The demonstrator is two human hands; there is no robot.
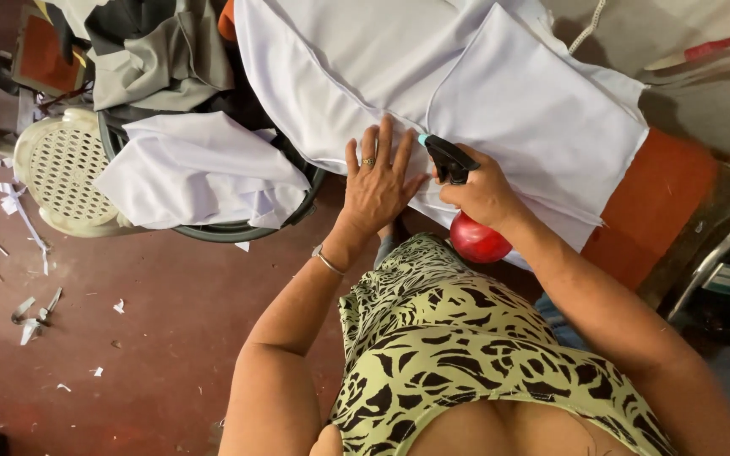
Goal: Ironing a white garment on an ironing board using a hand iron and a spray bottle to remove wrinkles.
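Orange-padded desk (669,203): white garment (500,101) pinned flat by left hand (375,190), fingers spread wide; red spray bottle (475,236) gripped in right hand (485,196), nozzle aimed at cloth.

Both arms reach forward from the body, bare to the shoulder and bent a little at the elbow. The left hand (378,186) lies flat, palm down, fingers spread and pointing away, with a ring on one finger and a thin bangle at the wrist. The right hand (483,194) sits just beside it, almost touching, curled in a closed grip, knuckles up, index finger stretched forward. The right forearm runs back toward the lower right.
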